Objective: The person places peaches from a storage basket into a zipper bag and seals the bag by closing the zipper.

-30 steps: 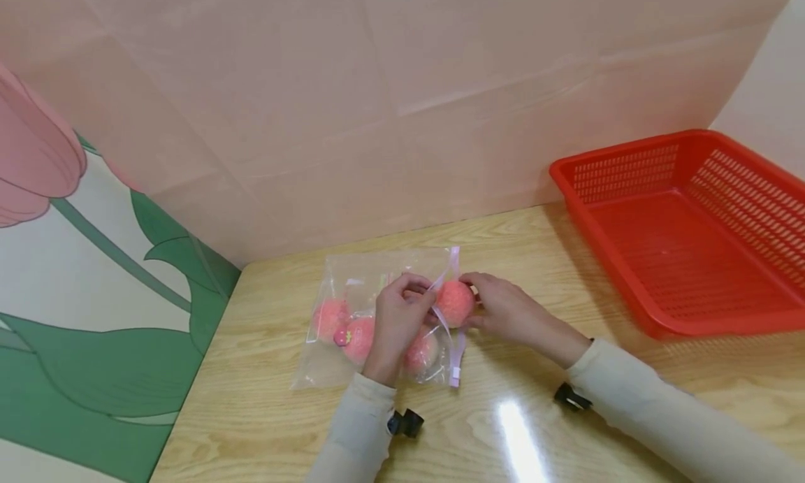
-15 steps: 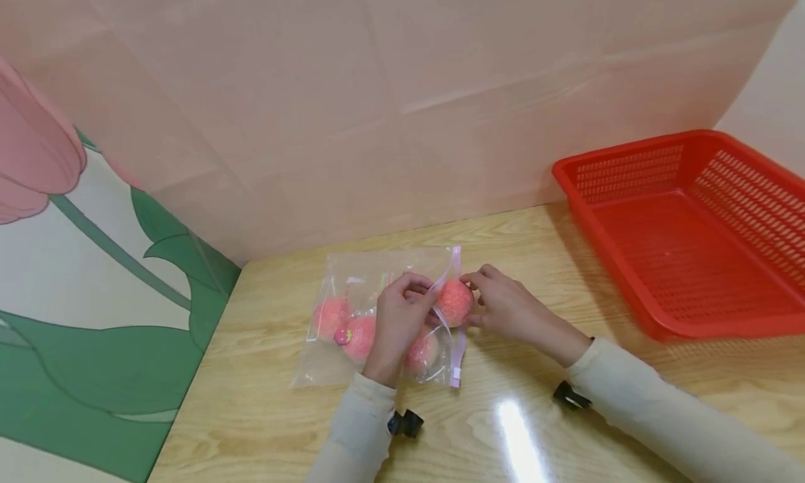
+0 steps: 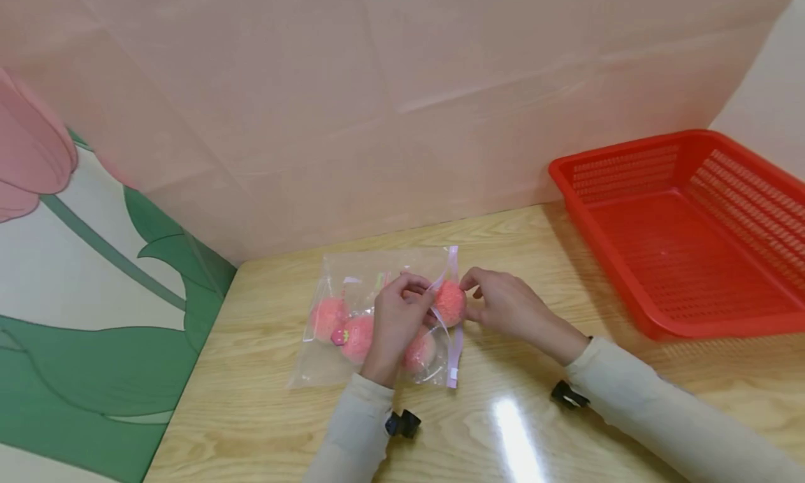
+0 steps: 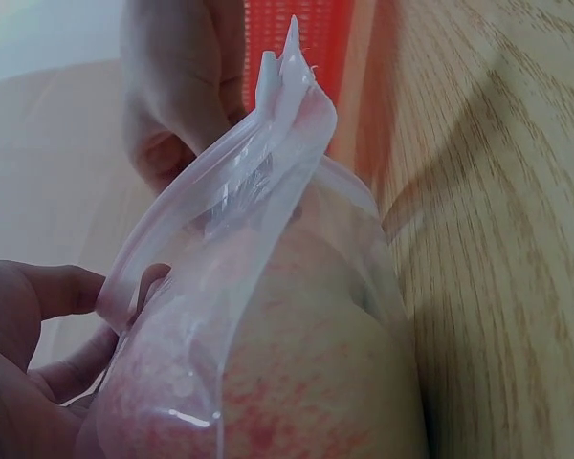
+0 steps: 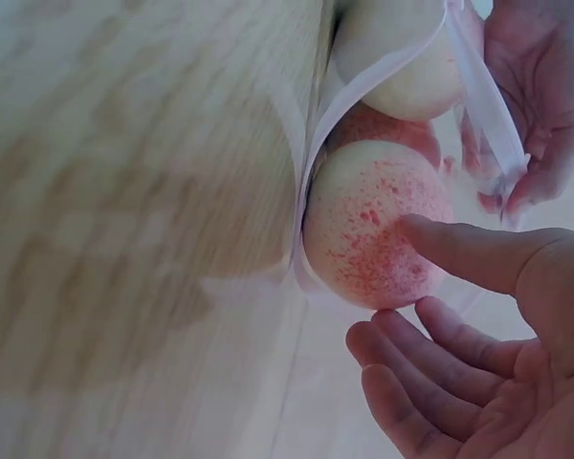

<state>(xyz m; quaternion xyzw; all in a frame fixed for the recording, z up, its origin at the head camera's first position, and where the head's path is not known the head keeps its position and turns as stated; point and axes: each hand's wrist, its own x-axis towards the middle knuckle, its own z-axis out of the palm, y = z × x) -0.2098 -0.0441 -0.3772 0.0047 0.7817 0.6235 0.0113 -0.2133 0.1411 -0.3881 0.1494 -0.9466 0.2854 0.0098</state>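
A clear zip bag (image 3: 314, 364) with a pinkish slider strip lies on the table, holding several pink-and-cream peaches (image 3: 329, 318). With thumb and fingers my left hand (image 3: 400, 315) pinches the upper lip of its mouth, keeping it raised. Just inside that mouth sits another peach (image 3: 451, 303), its right side exposed. My right hand (image 3: 506, 307) is at this peach's outer side; in the right wrist view the straight thumb presses the peach (image 5: 378, 225) and the loosely bent fingertips are at its edge. The left hand covers part of the bag.
A red plastic basket (image 3: 666, 259) with slotted walls stands on the right side of the wooden table (image 3: 251, 413). A pink-covered wall rises behind, and a tulip-patterned panel (image 3: 75, 357) borders the left. Black camera mounts (image 3: 402, 423) sit at both wrists.
The peach at the mouth has shifted left, deeper into the bag, and the right hand's fingers now lie less around it. The left hand keeps its pinch on the bag's lip.
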